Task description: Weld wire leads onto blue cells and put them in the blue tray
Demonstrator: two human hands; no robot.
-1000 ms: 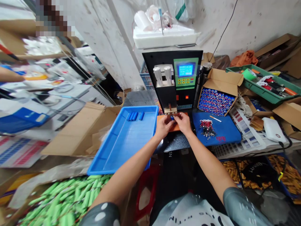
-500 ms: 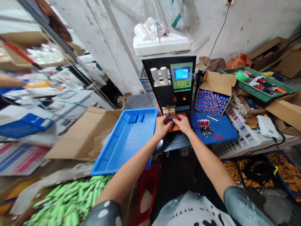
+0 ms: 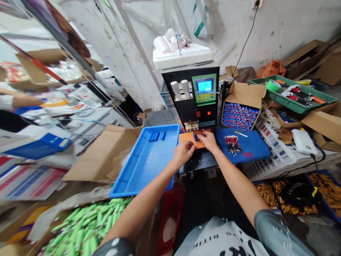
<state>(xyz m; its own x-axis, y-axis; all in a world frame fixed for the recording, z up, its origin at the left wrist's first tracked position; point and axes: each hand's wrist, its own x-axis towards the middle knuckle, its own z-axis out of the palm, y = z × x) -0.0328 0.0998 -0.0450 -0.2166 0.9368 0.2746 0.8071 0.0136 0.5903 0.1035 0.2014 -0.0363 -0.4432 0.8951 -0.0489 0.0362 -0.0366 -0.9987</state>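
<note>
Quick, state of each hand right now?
Left hand: fingers curled; whether it holds anything can't be told.
Right hand: fingers beside the blue cylindrical cell; grip can't be told.

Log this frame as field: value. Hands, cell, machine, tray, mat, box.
left hand: curled beside the cell; contact unclear
right hand: fingertips by cell's right side; contact unclear
cell: blue, on orange block
machine: behind block, screen lit
tray: left of block, loose cells near far end
mat: right of block, wires on it
box: open, packed cells inside
</note>
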